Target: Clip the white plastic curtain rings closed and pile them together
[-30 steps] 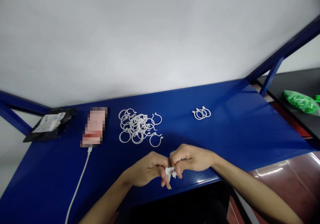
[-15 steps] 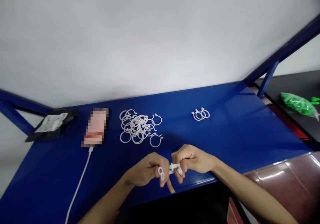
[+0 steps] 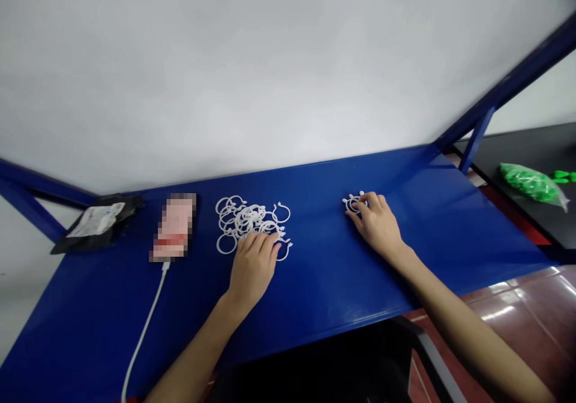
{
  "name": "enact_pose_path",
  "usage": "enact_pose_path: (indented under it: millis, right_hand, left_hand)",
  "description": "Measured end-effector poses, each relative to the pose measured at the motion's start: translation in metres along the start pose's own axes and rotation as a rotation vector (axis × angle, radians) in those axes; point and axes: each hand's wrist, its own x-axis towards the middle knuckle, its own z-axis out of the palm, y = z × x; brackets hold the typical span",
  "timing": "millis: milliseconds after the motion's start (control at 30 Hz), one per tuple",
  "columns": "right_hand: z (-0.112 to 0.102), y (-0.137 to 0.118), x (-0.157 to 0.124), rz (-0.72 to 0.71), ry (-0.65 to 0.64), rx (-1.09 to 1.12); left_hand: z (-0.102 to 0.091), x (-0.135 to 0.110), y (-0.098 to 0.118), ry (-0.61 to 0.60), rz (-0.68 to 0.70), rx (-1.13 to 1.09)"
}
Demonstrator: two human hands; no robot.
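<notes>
A pile of thin white plastic rings [image 3: 245, 214], each with small tabs at its ends, lies on the blue table left of centre. Over the pile's near edge is my left hand [image 3: 254, 265], its fingers curled down and closed on a ring there; the fingertips are partly hidden. Farther right, my right hand [image 3: 375, 220] pinches a white ring at a small group of rings [image 3: 353, 202]. The hand covers much of that group, and the tabs of several rings show beyond the fingers.
At the left, a phone [image 3: 175, 223] with a white cable [image 3: 146, 331] lies beside a black labelled bag [image 3: 96, 223]. Blue frame bars [image 3: 477, 142] stand at the table's right end. Beyond is a bag of green pieces [image 3: 531, 182] on a black surface.
My hands were together near the table's front edge, working on white plastic pieces. They have parted: the left went forward to the pile, the right forward and right to the small group.
</notes>
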Motion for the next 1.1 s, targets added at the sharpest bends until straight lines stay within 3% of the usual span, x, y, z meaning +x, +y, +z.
enact_pose_path:
  millis: [233, 367, 567, 667, 833, 900, 967, 1033, 1100]
  right_hand:
    - [-0.006, -0.013, -0.005, -0.030, 0.035, 0.206]
    - [-0.019, -0.002, -0.004, 0.177, 0.105, 0.154]
    - [-0.015, 0.008, 0.010, 0.454, -0.120, -0.011]
    - [-0.008, 0.002, 0.013, 0.499, -0.190, -0.027]
    - [-0.004, -0.003, 0.013, 0.477, -0.202, -0.022]
    - [-0.008, -0.007, 0.013, 0.426, -0.207, 0.109]
    - [-0.017, -0.016, 0.012, 0.334, -0.267, 0.427]
    - [-0.029, -0.032, 0.011, 0.225, -0.424, 0.872]
    - [-0.038, -0.051, 0.009, 0.148, -0.610, 1.279]
  left_hand:
    - [0.002, -0.002, -0.002, 0.055, 0.034, 0.136]
    - [0.001, -0.001, 0.000, 0.104, 0.042, 0.133]
    - [-0.004, 0.001, 0.002, 0.132, 0.059, 0.102]
    - [-0.006, 0.001, 0.003, 0.157, 0.076, 0.087]
    - [-0.006, 0.000, 0.003, 0.159, 0.088, 0.040]
    - [-0.007, -0.001, 0.006, 0.172, 0.092, -0.029]
    - [-0.009, -0.001, 0.009, 0.180, 0.069, -0.183]
    - [-0.013, -0.001, 0.015, 0.117, -0.020, -0.418]
    - [-0.017, 0.000, 0.020, -0.033, -0.149, -0.712]
